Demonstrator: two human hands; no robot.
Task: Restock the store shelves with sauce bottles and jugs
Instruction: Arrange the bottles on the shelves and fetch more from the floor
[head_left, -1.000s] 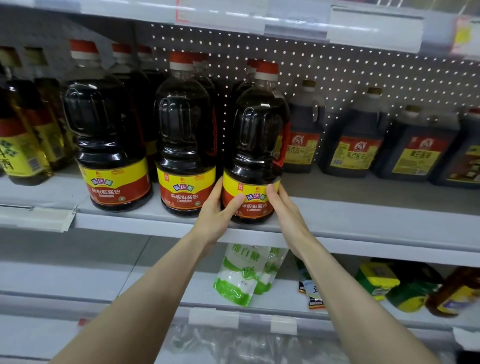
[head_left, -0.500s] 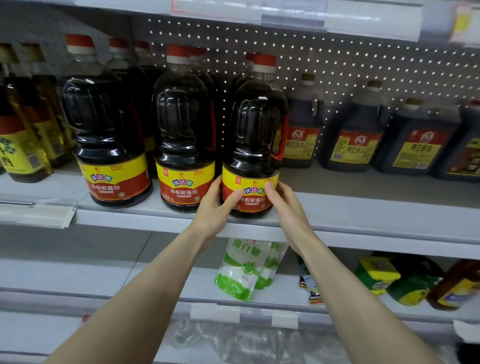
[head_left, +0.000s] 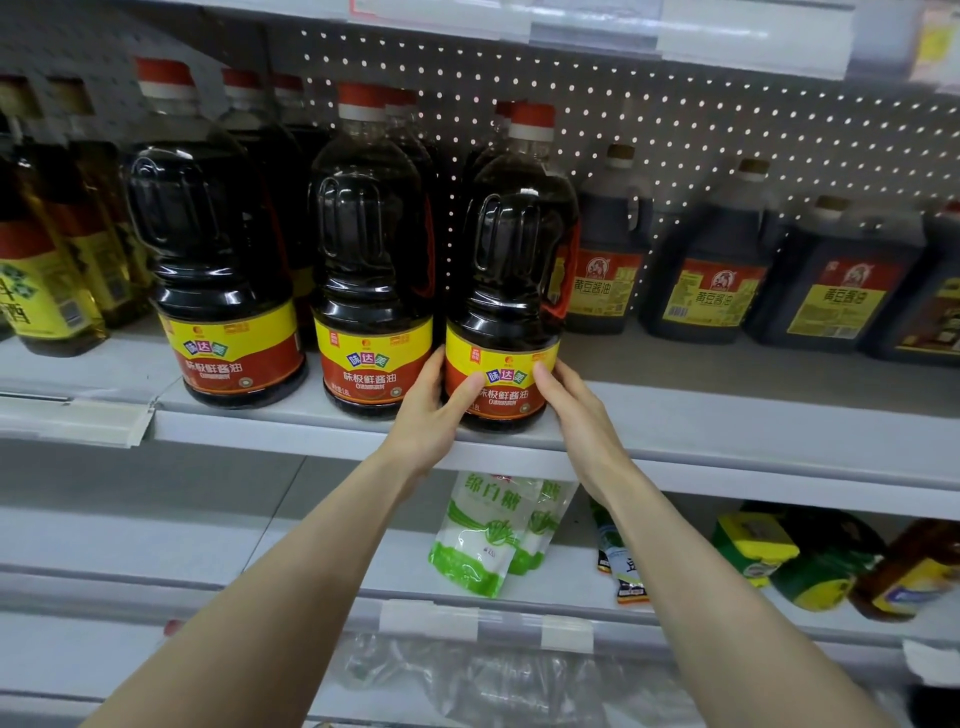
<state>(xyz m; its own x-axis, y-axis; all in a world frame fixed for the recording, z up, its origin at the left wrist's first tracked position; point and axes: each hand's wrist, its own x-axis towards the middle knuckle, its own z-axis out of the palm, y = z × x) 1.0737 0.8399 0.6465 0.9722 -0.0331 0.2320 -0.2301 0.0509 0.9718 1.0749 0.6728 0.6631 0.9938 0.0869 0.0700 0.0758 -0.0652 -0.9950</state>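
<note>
Reaching up from below, two bare arms meet at one big sauce bottle (head_left: 511, 270). Closest of all, far under the sauce bottle, lies some crinkly clear plastic (head_left: 467, 670). A bit farther back, right below the sauce bottle, two white and green bags (head_left: 480, 535) lean on a lower shelf (head_left: 208, 545). Below the sauce bottle and to its right are some small packets (head_left: 623, 566). Past them a green and yellow bottle (head_left: 800, 561) lies on its side, with a brown bottle (head_left: 914, 577) next to it.

The left hand (head_left: 431, 410) holds the bottom of the sauce bottle on its left side. Its thumb lies across the yellow and red label and its fingers bend round the side. The right hand (head_left: 576, 410) holds the right side the same way, with its thumb on the label. Its fingers go round the back, where they cannot be seen. Both hands are wrapped on the sauce bottle.

The sauce bottle stands up straight at the front edge of the shelf (head_left: 727, 410). It is dark, with a red and white cap, and its handle faces this way. Just left of it stands a second bottle (head_left: 371, 270) of the same kind. Whether the two touch cannot be told. Farther left stands a third bottle (head_left: 208, 249), and more red caps poke up behind all three. Far to the left of the sauce bottle are yellow bottles (head_left: 36, 280). To its right and farther back sits a row of dark jugs (head_left: 709, 275) with red and yellow labels. Behind the sauce bottle is a grey wall (head_left: 675, 130) full of little holes.
</note>
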